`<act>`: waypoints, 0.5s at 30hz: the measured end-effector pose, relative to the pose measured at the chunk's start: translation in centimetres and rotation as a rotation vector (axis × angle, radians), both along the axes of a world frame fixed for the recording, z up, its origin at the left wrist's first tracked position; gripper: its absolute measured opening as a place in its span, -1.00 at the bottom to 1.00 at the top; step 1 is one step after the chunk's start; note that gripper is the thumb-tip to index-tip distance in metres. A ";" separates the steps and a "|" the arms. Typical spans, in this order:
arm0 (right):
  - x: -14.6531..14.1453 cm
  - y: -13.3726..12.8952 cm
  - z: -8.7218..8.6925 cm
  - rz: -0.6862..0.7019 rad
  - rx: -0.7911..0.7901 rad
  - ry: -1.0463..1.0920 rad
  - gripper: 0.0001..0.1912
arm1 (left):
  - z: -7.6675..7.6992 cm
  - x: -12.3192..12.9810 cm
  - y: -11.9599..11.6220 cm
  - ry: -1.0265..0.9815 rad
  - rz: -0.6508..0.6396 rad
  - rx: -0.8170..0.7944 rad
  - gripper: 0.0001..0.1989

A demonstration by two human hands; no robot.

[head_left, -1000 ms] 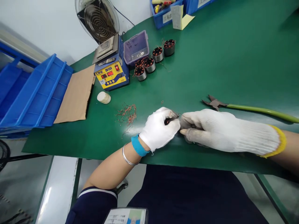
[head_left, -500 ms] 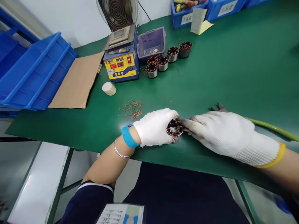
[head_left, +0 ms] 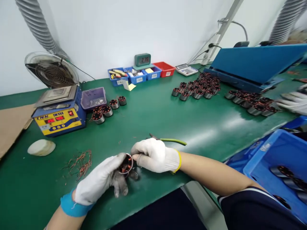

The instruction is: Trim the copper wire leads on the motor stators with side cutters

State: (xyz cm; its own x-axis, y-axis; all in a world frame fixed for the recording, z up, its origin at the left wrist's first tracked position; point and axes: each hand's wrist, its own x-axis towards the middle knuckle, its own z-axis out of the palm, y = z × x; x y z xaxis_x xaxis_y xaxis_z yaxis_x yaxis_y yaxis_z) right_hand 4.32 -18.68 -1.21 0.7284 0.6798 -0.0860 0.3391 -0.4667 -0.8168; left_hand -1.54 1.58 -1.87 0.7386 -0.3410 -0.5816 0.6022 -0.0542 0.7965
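Observation:
My left hand (head_left: 103, 177), in a white glove with darkened fingertips, grips a motor stator (head_left: 126, 164), a metal ring with copper windings inside. The stator is tilted, its open face turned towards the right. My right hand (head_left: 152, 155), also gloved, has its fingers pinched together at the stator's right rim; what is between them, if anything, is too small to make out. Just behind the right hand lies a pair of cutters with a green handle (head_left: 174, 140), partly hidden by the glove. A pile of copper wire scraps (head_left: 82, 163) lies left of my left hand.
Several stators (head_left: 106, 111) stand by a purple tray (head_left: 93, 97) and a solder pot unit (head_left: 59, 118). More stators (head_left: 199, 86) are grouped at the back right. A blue crate (head_left: 259, 153) holds stators at the right. A co-worker's gloved hand (head_left: 294, 100) shows at the right edge.
The view has swung to the right, bringing in more stators, the crate and a co-worker's hand. The stator in my left hand is now tilted more; my right fingers remain at its rim.

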 end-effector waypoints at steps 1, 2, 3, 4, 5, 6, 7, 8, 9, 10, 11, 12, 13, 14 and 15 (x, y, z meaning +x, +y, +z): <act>0.0 0.0 -0.1 -0.001 0.019 0.038 -0.89 | 0.0 0.0 0.0 -0.023 0.009 0.023 -0.23; 0.1 0.1 -0.3 -0.001 0.037 0.086 -0.91 | 0.1 0.0 -0.1 -0.084 0.038 0.060 -0.27; 0.3 0.2 -0.5 -0.001 0.054 0.142 -0.92 | 0.2 0.0 -0.1 -0.164 0.079 0.093 -0.28; 0.4 0.3 -0.6 -0.001 0.070 0.203 -0.92 | 0.3 -0.2 -0.2 -0.256 0.122 0.113 -0.28; 0.5 0.5 -0.7 -0.002 0.085 0.267 -0.91 | 0.3 -0.5 -0.3 -0.354 0.161 0.126 -0.30; 0.6 0.8 -0.7 -0.003 0.099 0.327 -0.90 | 0.4 -0.9 -0.4 -0.460 0.200 0.141 -0.36; 0.7 1.0 -0.7 -0.006 0.112 0.381 -0.89 | 0.3 -1.4 -0.4 -0.575 0.239 0.168 -0.46; 0.7 1.1 -0.5 -0.009 0.125 0.425 -0.89 | 0.2 -2.1 -0.5 -0.690 0.266 0.223 -0.61; 0.6 1.3 -0.2 -0.014 0.138 0.458 -0.88 | 0.0 -2.6 -0.5 -0.811 0.300 0.305 -0.74; 0.5 1.3 0.0 -0.020 0.150 0.476 -0.89 | -0.3 -3.1 -0.5 -0.919 0.336 0.395 -0.76; 0.4 1.2 0.3 -0.028 0.160 0.480 -0.89 | -0.5 -3.4 -0.5 -0.986 0.394 0.464 -0.70; 0.2 1.1 0.5 -0.039 0.169 0.471 -0.89 | -0.6 -3.5 -0.5 -0.994 0.462 0.492 -0.67; 0.1 0.9 0.6 -0.053 0.175 0.450 -0.89 | -0.8 -3.2 -0.5 -0.924 0.501 0.478 -0.66; 0.0 0.7 0.7 -0.068 0.178 0.419 -0.90 | -0.8 -2.8 -0.4 -0.779 0.493 0.417 -0.65; 0.0 0.5 0.7 -0.083 0.178 0.380 -0.91 | -0.9 -2.3 -0.4 -0.580 0.430 0.320 -0.59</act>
